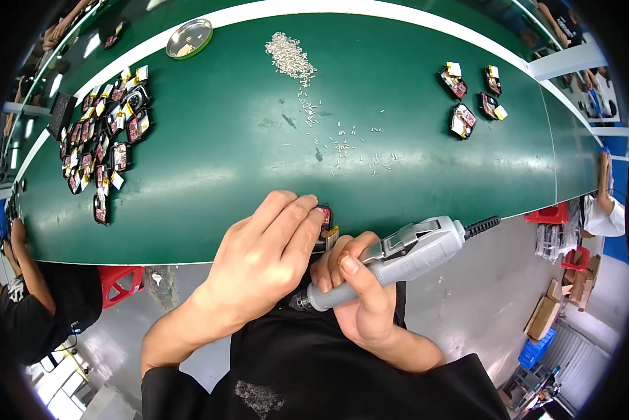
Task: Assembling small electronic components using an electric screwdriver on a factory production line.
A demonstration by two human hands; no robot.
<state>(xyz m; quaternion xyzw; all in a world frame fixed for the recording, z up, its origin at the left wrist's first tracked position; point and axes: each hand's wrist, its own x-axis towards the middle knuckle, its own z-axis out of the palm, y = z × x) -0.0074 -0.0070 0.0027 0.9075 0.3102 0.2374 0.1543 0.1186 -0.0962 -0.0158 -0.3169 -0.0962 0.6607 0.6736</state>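
Observation:
My left hand [262,259] is cupped over a small black and red part [326,225] at the near edge of the green table [230,140], fingers pressing it from the left. My right hand [360,294] grips a grey electric screwdriver [398,259] that lies nearly level, its dark tip pointing left toward my body under the left hand. Most of the small part is hidden by my fingers.
Several black and red parts [104,140] lie at the table's left; three more [468,94] sit at the far right. A pile of small white screws [290,57] trails toward the middle. A round metal dish [188,38] stands at the back. Other people sit left and right.

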